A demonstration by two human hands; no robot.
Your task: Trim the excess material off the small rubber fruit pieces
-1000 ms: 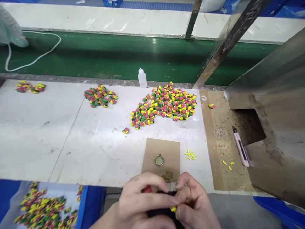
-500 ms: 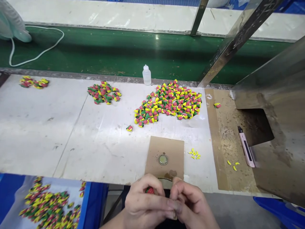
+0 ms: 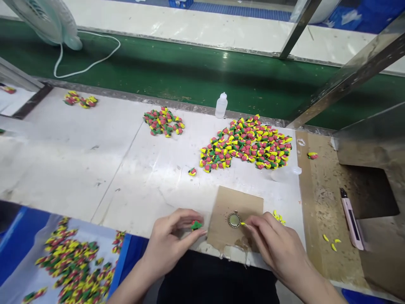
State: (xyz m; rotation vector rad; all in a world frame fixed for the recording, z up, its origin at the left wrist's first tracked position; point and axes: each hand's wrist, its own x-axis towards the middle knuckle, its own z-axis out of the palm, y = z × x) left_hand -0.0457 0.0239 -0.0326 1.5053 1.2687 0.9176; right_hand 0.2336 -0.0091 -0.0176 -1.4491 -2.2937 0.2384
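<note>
the left hand (image 3: 172, 241) is pinching a small green-and-red clay strawberry (image 3: 196, 225), while the right hand (image 3: 272, 241) is narrowly holding a tiny yellow clay sliver (image 3: 242, 223) beside a round metal-rimmed dish (image 3: 234, 220).

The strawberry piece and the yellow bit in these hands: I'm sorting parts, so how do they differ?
The strawberry piece, pinched in the left hand, is clearly bigger than the yellow bit at the right hand's fingertips. The strawberry piece shows green and red; the yellow bit is plain yellow. The piece is chunky, the bit a thin sliver. Both are held at the fingertips.
</note>
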